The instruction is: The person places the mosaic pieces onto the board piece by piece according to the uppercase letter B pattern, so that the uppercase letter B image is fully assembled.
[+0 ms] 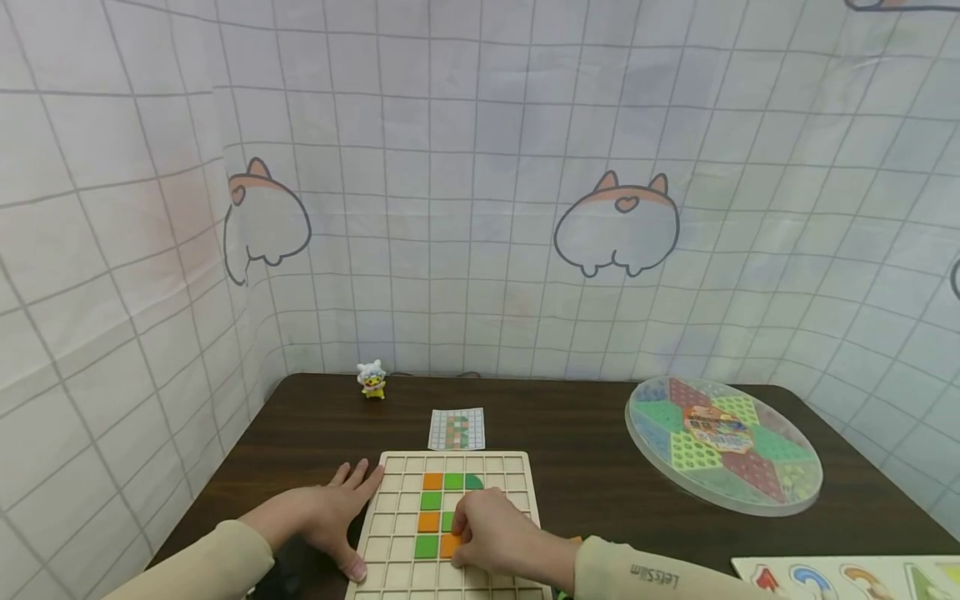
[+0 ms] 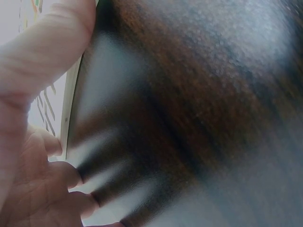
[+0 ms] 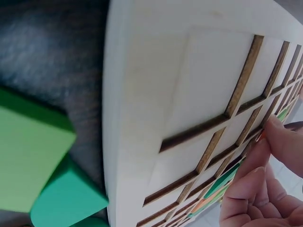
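Note:
A pale wooden grid board (image 1: 397, 575) lies on the dark table, with several orange and green tiles (image 1: 426, 547) set in its squares. My right hand (image 1: 495, 533) is over the board's middle, thumb and fingertips pinching a small orange tile (image 3: 260, 135) at the grid; the fingers hide most of it. A dark green rounded tile (image 1: 474, 482) sits in the top row. My left hand (image 1: 333, 512) rests at the board's left edge, fingers spread, thumb near the lower left side. Beyond the board lies a printed pattern card (image 1: 457, 429).
Right of the board, loose light green (image 3: 33, 151) and teal (image 3: 68, 198) blocks lie on the table, partly under my forearm. A round star-patterned game board (image 1: 723, 442) is at the right, a shape puzzle board (image 1: 847, 575) at front right. A small figurine (image 1: 372, 380) stands at the back.

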A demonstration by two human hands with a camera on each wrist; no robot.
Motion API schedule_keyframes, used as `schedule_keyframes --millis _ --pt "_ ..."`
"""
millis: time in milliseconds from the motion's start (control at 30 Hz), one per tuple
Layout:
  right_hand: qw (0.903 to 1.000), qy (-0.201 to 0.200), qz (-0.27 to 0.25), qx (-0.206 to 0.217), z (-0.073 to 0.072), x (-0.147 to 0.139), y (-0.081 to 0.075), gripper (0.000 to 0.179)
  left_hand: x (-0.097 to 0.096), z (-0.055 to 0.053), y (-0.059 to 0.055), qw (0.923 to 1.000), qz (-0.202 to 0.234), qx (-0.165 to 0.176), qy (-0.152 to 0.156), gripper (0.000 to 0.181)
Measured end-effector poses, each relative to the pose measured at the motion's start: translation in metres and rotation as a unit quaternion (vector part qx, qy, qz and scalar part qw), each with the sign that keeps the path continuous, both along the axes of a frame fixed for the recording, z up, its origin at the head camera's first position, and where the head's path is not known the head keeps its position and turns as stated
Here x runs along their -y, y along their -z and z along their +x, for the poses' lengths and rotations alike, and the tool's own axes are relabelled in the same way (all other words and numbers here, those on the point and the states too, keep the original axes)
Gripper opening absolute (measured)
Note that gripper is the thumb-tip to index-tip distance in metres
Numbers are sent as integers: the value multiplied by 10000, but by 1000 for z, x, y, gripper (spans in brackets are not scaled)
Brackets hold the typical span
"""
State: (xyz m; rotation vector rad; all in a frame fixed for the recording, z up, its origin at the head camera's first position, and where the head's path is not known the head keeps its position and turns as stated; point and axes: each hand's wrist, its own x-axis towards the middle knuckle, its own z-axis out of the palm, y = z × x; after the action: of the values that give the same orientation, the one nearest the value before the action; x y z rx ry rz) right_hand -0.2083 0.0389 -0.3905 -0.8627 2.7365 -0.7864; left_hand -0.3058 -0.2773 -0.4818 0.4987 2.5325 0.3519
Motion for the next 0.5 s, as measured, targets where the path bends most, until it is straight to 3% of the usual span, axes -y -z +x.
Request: schedule_keyframes --millis 500 --pt "9998 -55 55 -159 0 1 -2 8 -1 1 -2 10000 -29 14 -80 152"
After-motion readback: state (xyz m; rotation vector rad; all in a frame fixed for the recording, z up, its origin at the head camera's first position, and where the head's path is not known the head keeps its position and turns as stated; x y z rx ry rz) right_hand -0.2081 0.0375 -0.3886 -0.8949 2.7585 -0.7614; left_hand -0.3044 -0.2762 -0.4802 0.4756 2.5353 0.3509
